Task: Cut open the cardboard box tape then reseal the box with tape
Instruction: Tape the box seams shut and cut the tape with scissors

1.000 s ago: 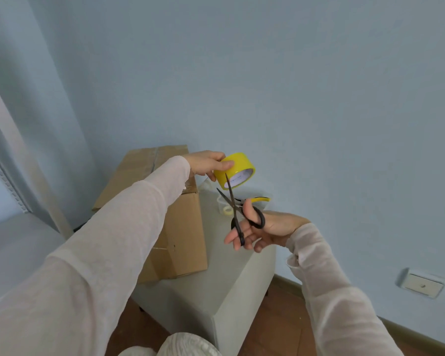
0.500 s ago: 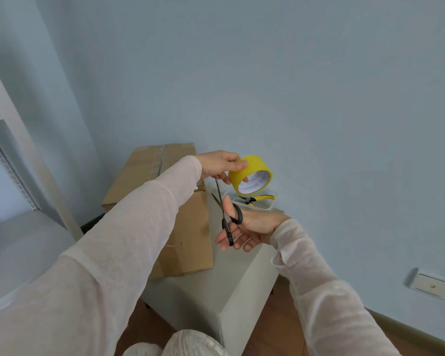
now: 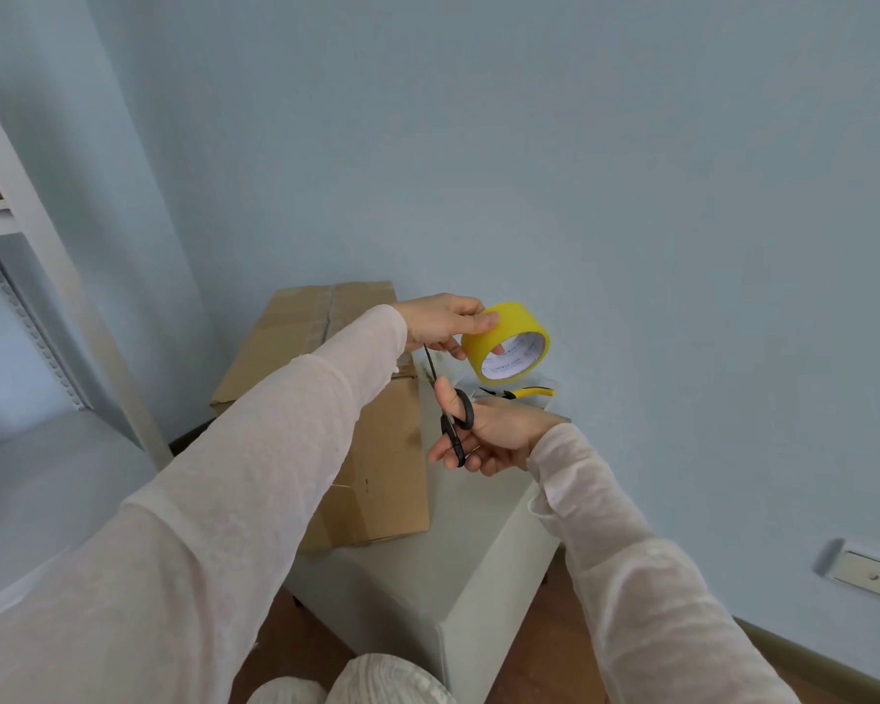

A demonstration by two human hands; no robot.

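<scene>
A brown cardboard box (image 3: 377, 449) stands on a pale grey ottoman (image 3: 458, 561), its top flaps closed along a centre seam. My left hand (image 3: 443, 322) grips a yellow tape roll (image 3: 506, 348) in the air, above and to the right of the box's top right corner. Just below it my right hand (image 3: 494, 434) holds black scissors (image 3: 453, 424) by their loops. The blades point up toward the left hand, just left of the roll, and look nearly closed. Whether a strip of tape runs from the roll to the box is too faint to tell.
A yellow-handled tool (image 3: 524, 392) lies on the ottoman behind my right hand, near the blue wall. A white shelf frame (image 3: 47, 276) stands at the left. A wall socket (image 3: 869, 574) sits low on the right. Brown floor shows beside the ottoman.
The scissor blades have closed from wide open to nearly shut. My right hand carried them left, under the left hand. The roll stays in my left hand.
</scene>
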